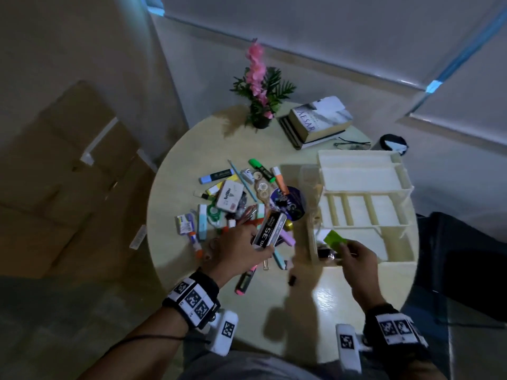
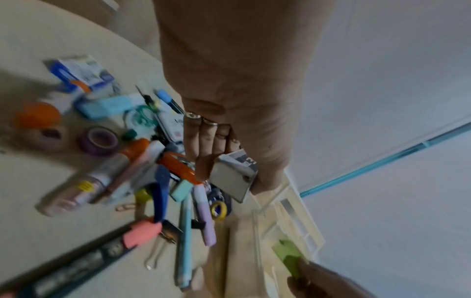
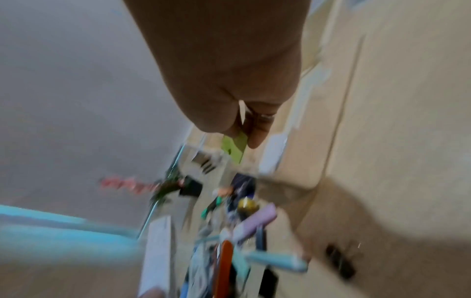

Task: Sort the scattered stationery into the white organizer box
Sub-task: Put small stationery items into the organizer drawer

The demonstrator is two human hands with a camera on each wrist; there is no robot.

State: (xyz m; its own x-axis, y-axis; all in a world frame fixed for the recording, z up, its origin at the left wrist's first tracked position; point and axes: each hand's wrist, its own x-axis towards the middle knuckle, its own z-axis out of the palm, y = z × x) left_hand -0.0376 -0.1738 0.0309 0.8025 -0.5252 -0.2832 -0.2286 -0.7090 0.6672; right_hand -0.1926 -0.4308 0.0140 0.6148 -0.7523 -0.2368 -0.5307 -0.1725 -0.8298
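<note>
Now left hand point(image 1: 241, 249) grips staples box point(image 1: 270, 229) above pile; right hand point(image 1: 356, 256) pinches green pad point(image 1: 333, 238) over organizer point(image 1: 395, 215).

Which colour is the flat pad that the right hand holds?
Light green. The pad in the right hand shows best in the head view.

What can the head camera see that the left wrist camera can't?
Only the head view shows the pink flower plant, the stacked books and the glasses. Only the left wrist view shows a purple tape roll and an orange cap up close. Both show the left hand gripping the staples box, the green pad and the white organizer.
</note>
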